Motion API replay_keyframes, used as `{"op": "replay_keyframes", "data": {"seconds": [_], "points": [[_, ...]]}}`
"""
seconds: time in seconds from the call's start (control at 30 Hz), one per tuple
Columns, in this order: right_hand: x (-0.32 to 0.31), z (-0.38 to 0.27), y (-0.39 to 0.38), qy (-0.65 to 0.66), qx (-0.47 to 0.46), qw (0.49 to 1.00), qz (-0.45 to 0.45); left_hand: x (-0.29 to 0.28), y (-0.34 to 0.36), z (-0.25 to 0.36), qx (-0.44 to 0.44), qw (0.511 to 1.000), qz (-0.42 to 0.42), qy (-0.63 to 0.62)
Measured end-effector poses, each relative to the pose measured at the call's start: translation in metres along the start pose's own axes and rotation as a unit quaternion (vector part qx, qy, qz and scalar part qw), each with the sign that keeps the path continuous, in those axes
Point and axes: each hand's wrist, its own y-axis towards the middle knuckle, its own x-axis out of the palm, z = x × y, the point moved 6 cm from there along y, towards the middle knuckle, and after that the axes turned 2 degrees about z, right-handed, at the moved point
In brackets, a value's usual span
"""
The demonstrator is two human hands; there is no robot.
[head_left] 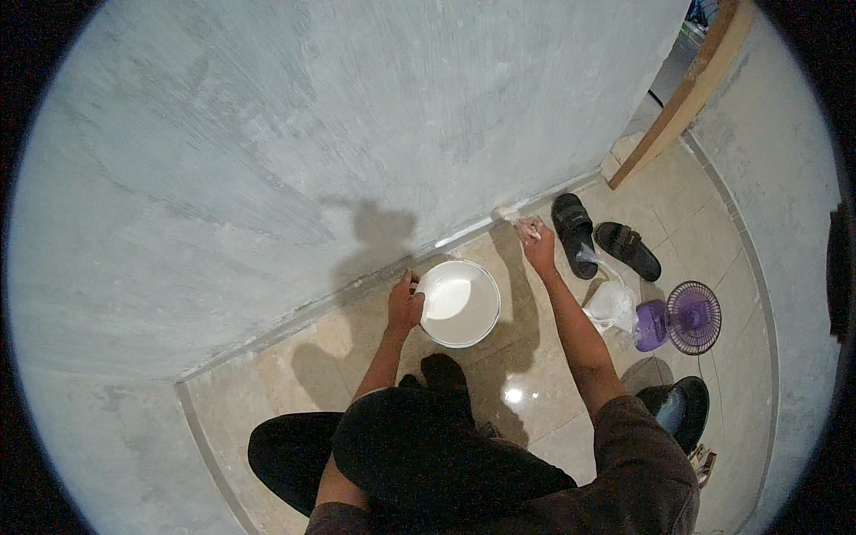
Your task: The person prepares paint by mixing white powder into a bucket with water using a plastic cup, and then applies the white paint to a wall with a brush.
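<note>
My left hand (407,301) grips the left rim of a round white bucket (496,314), fingers closed around its edge. Pale, creamy white paint (462,323) lies inside it. My right hand (534,239) is closed on a paintbrush (506,214), most of its handle hidden by my fingers. The pale bristles touch the low skirting strip (557,189) at the foot of the wall. A wet white streak (459,235) runs along that strip, left of the brush. White smears show on my right fingers.
Right of my right hand lie two dark sandals (572,223). Nearby are a white plastic bag (613,303), a purple container (652,325) and a small purple fan (694,318). A dark basin (687,415) sits by my right elbow. A wooden board (682,94) leans at the wall's far end.
</note>
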Motion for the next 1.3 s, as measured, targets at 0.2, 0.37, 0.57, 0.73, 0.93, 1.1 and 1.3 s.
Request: {"op": "replay_keyframes", "data": {"seconds": [0.2,0.37,0.57,0.73,0.93,1.1,1.3], "points": [[-0.048,-0.065,-0.048,0.098,0.016,0.991,0.091,0.01,0.003,-0.011,-0.041,0.999,0.014,-0.018],[-0.079,-0.13,-0.093,0.211,0.09,0.972,0.056,0.024,0.01,0.017,-0.006,0.997,0.034,-0.066],[-0.061,-0.14,-0.117,0.146,0.127,0.979,-0.065,0.032,0.011,0.057,0.027,0.997,0.03,-0.069],[-0.033,-0.132,-0.126,-0.045,0.08,0.976,-0.197,0.032,0.0,0.082,0.084,0.994,0.039,-0.054],[0.018,-0.105,-0.14,-0.194,-0.022,0.948,-0.253,0.033,-0.002,0.099,0.08,0.996,0.014,-0.042],[0.014,-0.102,-0.139,-0.137,-0.021,0.964,-0.227,0.031,-0.001,0.087,0.053,0.998,0.02,-0.038],[-0.024,-0.079,-0.129,0.21,0.244,0.945,-0.062,0.031,0.007,0.051,0.038,0.998,0.047,-0.029]]}}
